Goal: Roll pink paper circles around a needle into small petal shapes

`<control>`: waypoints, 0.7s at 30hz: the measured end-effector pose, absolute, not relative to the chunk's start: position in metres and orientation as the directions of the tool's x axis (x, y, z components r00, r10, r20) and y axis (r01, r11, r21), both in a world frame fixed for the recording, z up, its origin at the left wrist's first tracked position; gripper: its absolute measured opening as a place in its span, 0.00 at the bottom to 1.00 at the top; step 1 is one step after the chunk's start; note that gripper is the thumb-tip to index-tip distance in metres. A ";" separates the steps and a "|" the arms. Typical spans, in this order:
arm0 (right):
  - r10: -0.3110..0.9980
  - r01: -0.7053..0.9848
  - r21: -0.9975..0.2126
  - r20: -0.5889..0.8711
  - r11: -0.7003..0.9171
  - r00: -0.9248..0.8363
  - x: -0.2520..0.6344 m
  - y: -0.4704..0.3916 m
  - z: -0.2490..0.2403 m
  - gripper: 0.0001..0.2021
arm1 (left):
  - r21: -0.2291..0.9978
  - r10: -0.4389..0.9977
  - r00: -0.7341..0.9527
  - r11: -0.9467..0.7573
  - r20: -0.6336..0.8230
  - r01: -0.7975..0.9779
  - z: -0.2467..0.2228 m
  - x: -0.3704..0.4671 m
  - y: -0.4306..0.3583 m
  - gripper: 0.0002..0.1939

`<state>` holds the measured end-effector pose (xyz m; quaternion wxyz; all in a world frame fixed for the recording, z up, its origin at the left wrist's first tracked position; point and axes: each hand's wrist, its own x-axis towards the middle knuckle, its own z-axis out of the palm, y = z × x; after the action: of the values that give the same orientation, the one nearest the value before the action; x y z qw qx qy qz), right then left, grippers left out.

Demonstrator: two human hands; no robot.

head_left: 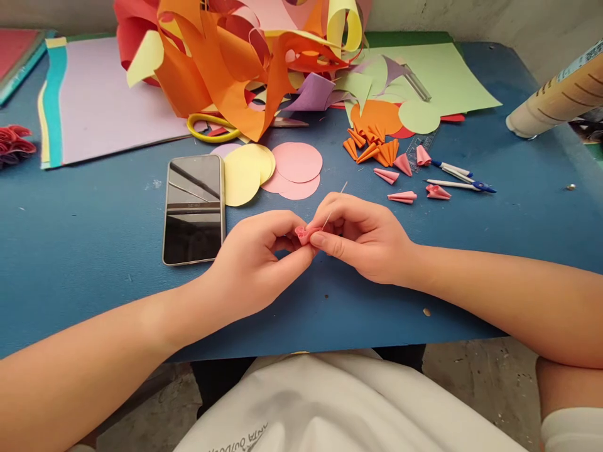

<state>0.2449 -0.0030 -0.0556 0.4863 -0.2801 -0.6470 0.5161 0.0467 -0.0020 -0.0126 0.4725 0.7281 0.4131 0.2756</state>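
Both hands meet over the blue table. My left hand (pixel 264 257) pinches the left side of a small curled pink paper piece (pixel 303 235). On its other side my right hand (pixel 365 235) holds the same piece between thumb and fingers, with a thin pale stick or needle (pixel 326 219) jutting up between the fingers. Pink paper circles (pixel 298 162) and yellow circles (pixel 241 179) lie beyond the hands. Rolled pink cones (pixel 402 197) and a cluster of orange cones (pixel 372 144) rest further right.
A phone (pixel 194 210) lies beside my left hand. Yellow-handled scissors (pixel 213 127) sit under orange paper scraps (pixel 207 56). Pens (pixel 459 184) lie at the right, near a tilted bottle (pixel 558 94). The table's front edge (pixel 301 353) is close to my body.
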 end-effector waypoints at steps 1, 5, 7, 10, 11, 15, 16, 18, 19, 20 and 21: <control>0.860 -0.123 -0.933 0.360 0.339 -0.362 0.245 -0.003 -0.057 0.02 | 0.916 0.864 0.503 -0.215 0.016 0.340 -0.013 0.047 -0.002 0.09; 0.854 -0.110 -0.928 0.371 0.356 -0.364 0.248 -0.001 -0.057 0.02 | 0.918 0.861 0.508 -0.210 0.011 0.336 -0.015 0.047 -0.001 0.08; 0.850 -0.114 -0.929 0.369 0.352 -0.377 0.248 -0.001 -0.056 0.01 | 0.915 0.856 0.516 -0.216 0.011 0.339 -0.016 0.047 -0.001 0.08; 0.840 -0.106 -0.928 0.370 0.358 -0.397 0.249 -0.002 -0.055 0.00 | 0.912 0.847 0.531 -0.235 0.022 0.338 -0.019 0.047 -0.001 0.07; 0.838 -0.105 -0.926 0.372 0.362 -0.398 0.250 -0.002 -0.055 0.01 | 0.911 0.845 0.534 -0.242 0.029 0.334 -0.020 0.047 -0.001 0.07; 0.843 -0.131 -0.925 0.378 0.356 -0.382 0.250 -0.003 -0.055 0.05 | 0.914 0.835 0.547 -0.263 0.056 0.309 -0.022 0.047 -0.003 0.07; 0.845 -0.146 -0.926 0.377 0.348 -0.379 0.250 -0.003 -0.054 0.06 | 0.917 0.835 0.546 -0.266 0.065 0.297 -0.022 0.047 -0.003 0.07; 0.852 -0.181 -0.929 0.368 0.322 -0.373 0.249 -0.003 -0.054 0.07 | 0.923 0.838 0.540 -0.263 0.076 0.279 -0.023 0.047 -0.004 0.06; 0.855 -0.196 -0.931 0.362 0.309 -0.372 0.248 -0.003 -0.053 0.07 | 0.926 0.840 0.537 -0.264 0.083 0.269 -0.024 0.048 -0.005 0.05; 0.858 -0.207 -0.932 0.355 0.296 -0.372 0.248 -0.003 -0.053 0.07 | 0.928 0.842 0.533 -0.261 0.084 0.266 -0.024 0.048 -0.006 0.05; 0.860 -0.214 -0.934 0.350 0.287 -0.372 0.247 -0.003 -0.052 0.07 | 0.930 0.844 0.529 -0.259 0.087 0.261 -0.024 0.049 -0.006 0.05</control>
<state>0.2474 -0.0033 -0.0522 0.4981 -0.2569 -0.6289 0.5389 0.0487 -0.0061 -0.0245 0.4778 0.7324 0.3771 0.3053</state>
